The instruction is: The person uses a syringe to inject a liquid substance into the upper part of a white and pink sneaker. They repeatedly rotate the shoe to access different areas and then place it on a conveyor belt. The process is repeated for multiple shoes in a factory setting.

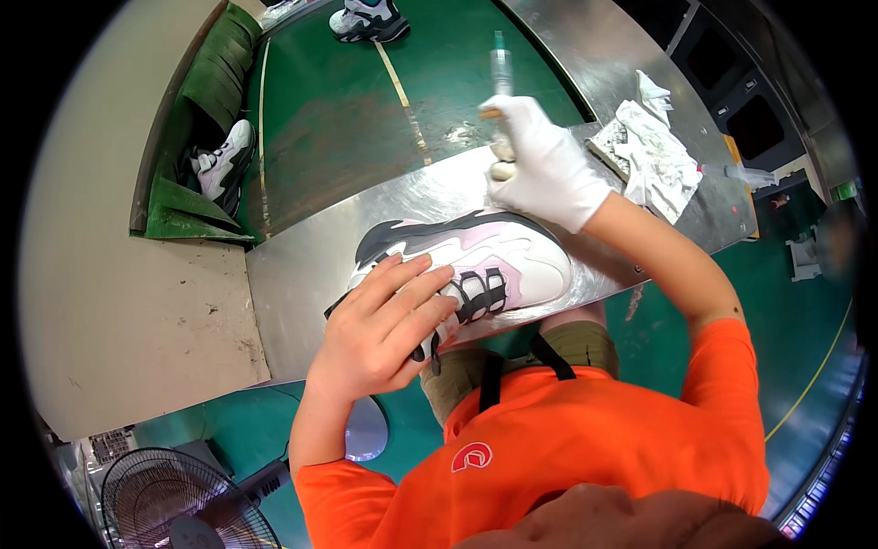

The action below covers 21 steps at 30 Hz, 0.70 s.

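Observation:
A white, pink and black sneaker [526, 261] lies on its side on the metal tabletop [302, 274] before me. Its toe points right, its sole faces away and its black laces face me. My left hand [380, 320], bare, holds it near the ankle opening, fingers laid over the side; the thumb is mostly hidden. Beyond the toe my right hand [540, 165], in a white glove, is raised clear of the shoe. It grips a clear tube with a green tip [500, 69], tip pointing away from me. The fingers are partly blurred.
A green conveyor belt [320, 110] runs beyond the tabletop. One sneaker [369, 23] stands far along it; another sneaker [224, 169] is at the left beside green flaps [219, 82]. White cloths [654, 160] lie right. A fan [187, 503] stands lower left.

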Available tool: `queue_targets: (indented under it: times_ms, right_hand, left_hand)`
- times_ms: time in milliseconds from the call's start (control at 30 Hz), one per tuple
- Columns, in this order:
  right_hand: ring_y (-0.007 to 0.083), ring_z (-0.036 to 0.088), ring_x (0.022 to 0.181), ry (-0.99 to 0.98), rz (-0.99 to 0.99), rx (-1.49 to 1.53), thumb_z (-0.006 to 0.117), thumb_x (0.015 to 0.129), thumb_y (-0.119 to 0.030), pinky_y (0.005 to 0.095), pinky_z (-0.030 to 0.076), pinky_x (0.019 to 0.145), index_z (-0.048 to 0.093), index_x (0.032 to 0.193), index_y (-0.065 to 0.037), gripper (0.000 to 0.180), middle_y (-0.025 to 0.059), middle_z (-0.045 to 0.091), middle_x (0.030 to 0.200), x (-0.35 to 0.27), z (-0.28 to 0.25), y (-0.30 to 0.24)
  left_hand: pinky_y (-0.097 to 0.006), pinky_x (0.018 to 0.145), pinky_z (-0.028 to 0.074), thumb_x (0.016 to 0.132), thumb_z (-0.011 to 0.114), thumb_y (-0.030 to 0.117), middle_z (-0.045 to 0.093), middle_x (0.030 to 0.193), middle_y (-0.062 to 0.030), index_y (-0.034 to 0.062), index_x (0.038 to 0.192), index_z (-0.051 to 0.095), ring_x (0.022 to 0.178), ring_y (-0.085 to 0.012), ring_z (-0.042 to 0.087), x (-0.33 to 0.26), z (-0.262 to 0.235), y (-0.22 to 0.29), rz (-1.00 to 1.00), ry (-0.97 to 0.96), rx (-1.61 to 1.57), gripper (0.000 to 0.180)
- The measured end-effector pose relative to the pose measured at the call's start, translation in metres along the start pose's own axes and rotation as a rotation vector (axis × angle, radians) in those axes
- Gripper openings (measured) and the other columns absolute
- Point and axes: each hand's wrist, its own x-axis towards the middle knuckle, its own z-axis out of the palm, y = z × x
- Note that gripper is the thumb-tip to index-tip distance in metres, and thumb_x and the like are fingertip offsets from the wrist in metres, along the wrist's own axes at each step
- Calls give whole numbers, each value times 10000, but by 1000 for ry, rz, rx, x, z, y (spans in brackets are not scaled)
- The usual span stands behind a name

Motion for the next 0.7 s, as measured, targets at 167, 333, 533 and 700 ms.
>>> queue_targets:
  times_ms: [167, 333, 533, 700]
  right_hand:
    - [285, 616, 762, -37, -147, 77, 698, 713, -50, 398, 527, 693, 455, 1239, -111, 582, 135, 528, 1037, 8, 10, -10]
    - [341, 639, 781, -1, -108, 57, 712, 733, -104, 433, 542, 737, 429, 1259, -120, 597, 162, 546, 1070, -19, -10, 3]
    - [109, 564, 692, -120, 307, 205, 701, 716, 3, 256, 504, 653, 433, 1303, -91, 652, 67, 586, 979, -94, -82, -6]
    - [44, 514, 737, -47, 655, 325, 693, 694, 59, 213, 481, 697, 413, 1356, -80, 732, 21, 577, 880, -138, -119, 7]
  left_hand:
    - [-464, 951, 528, 615, 689, 100, 669, 1172, -114, 62, 1010, 688, 1113, -318, 639, 5, -2, 1, 3, -7, -2, 397]
    - [-462, 945, 532, 648, 710, 89, 675, 1153, -115, 68, 995, 693, 1101, -315, 644, -1, 2, 1, 6, 16, -1, 348]
    - [-443, 929, 544, 762, 759, 142, 699, 1106, -84, 100, 975, 695, 1079, -289, 654, -8, 10, 3, 23, 63, 55, 226]
    - [-444, 938, 537, 781, 756, 144, 698, 1107, -80, 111, 976, 681, 1073, -285, 653, -11, 16, 6, 28, 100, 66, 212]
